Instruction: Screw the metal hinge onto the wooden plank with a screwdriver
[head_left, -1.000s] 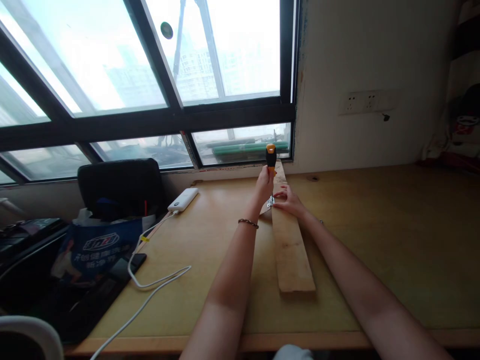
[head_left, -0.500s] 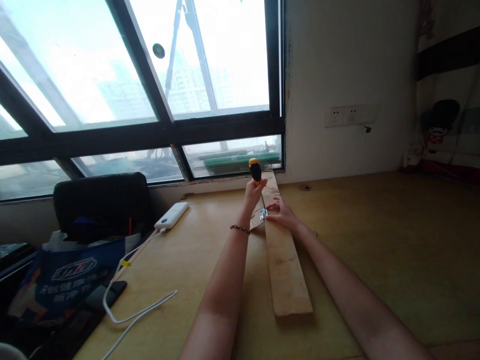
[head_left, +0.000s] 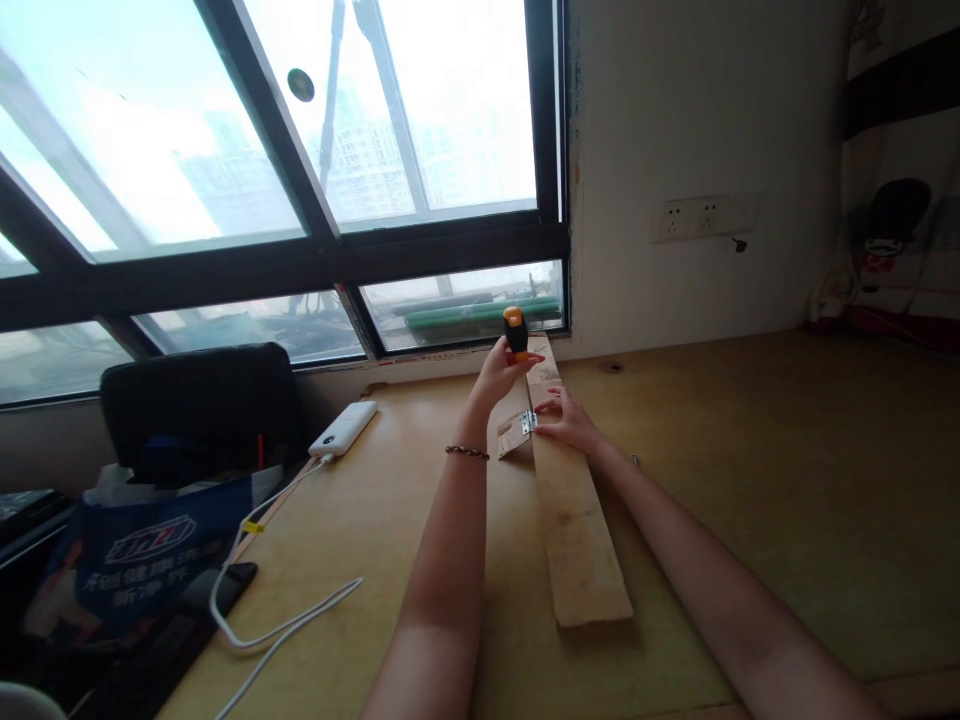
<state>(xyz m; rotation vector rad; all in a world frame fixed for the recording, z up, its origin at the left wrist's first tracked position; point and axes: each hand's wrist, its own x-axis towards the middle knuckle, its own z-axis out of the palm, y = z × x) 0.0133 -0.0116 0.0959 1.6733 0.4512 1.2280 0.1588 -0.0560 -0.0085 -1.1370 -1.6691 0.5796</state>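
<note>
My left hand (head_left: 501,372) is closed around the lower part of a screwdriver (head_left: 515,332) with a black and yellow handle, held upright above the board; its shaft and tip are hidden. A long wooden board (head_left: 577,530) lies on the table, pointing towards the window. On the board's left edge sits a small metal hinge (head_left: 528,422), with a thin wooden piece (head_left: 514,436) sticking out to the left under it. My right hand (head_left: 568,422) rests on the board, thumb and fingers pressed at the hinge's right side.
A white power bank (head_left: 343,430) with a white cable (head_left: 292,625) lies on the table's left. Beyond that edge are a black chair (head_left: 199,400) and a blue bag (head_left: 142,560). A small metal object (head_left: 636,461) lies right of the board. Window and wall stand behind.
My left hand and the screwdriver have lifted slightly away from the hinge, and more of the hinge and thin piece shows. My right hand stays at the hinge. The view has shifted a little.
</note>
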